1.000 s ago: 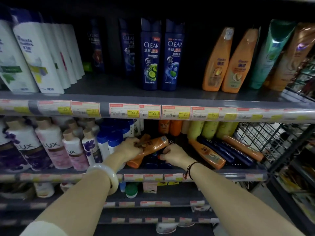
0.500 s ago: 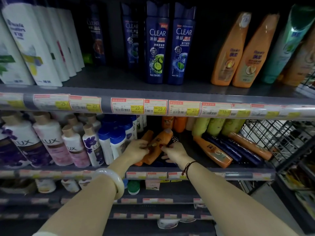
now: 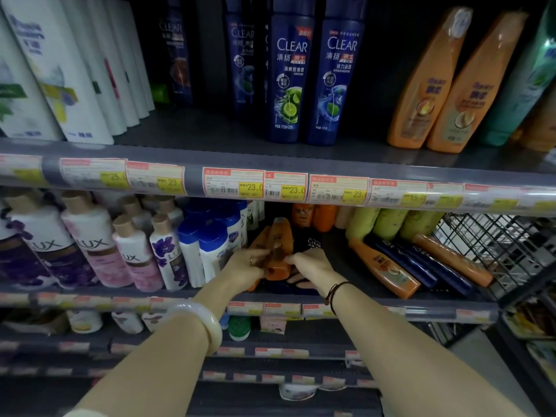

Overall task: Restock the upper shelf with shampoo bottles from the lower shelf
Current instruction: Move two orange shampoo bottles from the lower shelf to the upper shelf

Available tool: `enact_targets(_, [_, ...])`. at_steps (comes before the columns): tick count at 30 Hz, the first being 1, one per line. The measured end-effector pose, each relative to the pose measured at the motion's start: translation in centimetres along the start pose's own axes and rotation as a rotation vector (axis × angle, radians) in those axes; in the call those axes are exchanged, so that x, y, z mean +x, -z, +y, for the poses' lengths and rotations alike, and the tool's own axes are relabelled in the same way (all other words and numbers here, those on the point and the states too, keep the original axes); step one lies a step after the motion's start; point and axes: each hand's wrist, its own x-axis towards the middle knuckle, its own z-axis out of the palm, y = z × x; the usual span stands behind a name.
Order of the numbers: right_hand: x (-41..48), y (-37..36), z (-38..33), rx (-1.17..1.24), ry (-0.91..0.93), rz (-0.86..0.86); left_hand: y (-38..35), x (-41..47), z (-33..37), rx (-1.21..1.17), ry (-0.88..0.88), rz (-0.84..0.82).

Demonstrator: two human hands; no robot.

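Note:
On the lower shelf (image 3: 421,308) an orange shampoo bottle (image 3: 281,236) stands nearly upright, cap up, between my hands. My left hand (image 3: 248,266) grips its lower left side. My right hand (image 3: 313,266) pinches its right edge, with the other fingers resting on dark blue Clear bottles (image 3: 313,243) that lie flat. A second orange bottle (image 3: 259,239) leans just behind the first. More orange and dark blue bottles (image 3: 388,269) lie flat to the right. On the upper shelf (image 3: 210,136) two tall orange bottles (image 3: 421,85) stand at the right and blue Clear bottles (image 3: 288,73) in the middle.
White bottles (image 3: 60,70) fill the upper shelf's left end, and a green bottle (image 3: 523,85) stands at its right. Lux bottles (image 3: 96,248) and blue-capped white bottles (image 3: 210,248) crowd the lower shelf's left. A wire basket (image 3: 496,245) closes off the right end. The price-tag rail (image 3: 270,185) overhangs my hands.
The orange bottle has swung from lying slanted across the others to standing nearly upright. My right hand has come in against its side, and my view has moved closer.

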Motion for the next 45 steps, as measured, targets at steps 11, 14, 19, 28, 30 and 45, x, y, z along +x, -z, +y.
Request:
enact_targets(11, [-0.2,1.3,0.4,0.004,-0.004,-0.138,-0.3,0.4,0.2,-0.147,0.002,0.055])
enact_targets(14, [-0.3,1.6,0.6,-0.022,0.012,-0.167,-0.9,0.4,0.0,-0.165,0.03,0.072])
enact_targets(19, [-0.6,2.0,0.3,0.007,-0.007,-0.183,-1.3,0.3,-0.1,-0.185,0.038,0.075])
enact_targets(28, [-0.5,1.0,0.4,-0.004,0.018,-0.091,-0.8,0.2,0.3,-0.119,0.025,0.178])
enact_targets(30, [-0.6,1.1,0.5,-0.001,0.018,-0.088,-0.3,0.6,0.0,-0.026,0.033,0.239])
enact_targets(45, [-0.8,2.5,1.0,-0.079,0.027,-0.044,-1.3,1.8,-0.7,0.19,0.168,0.255])
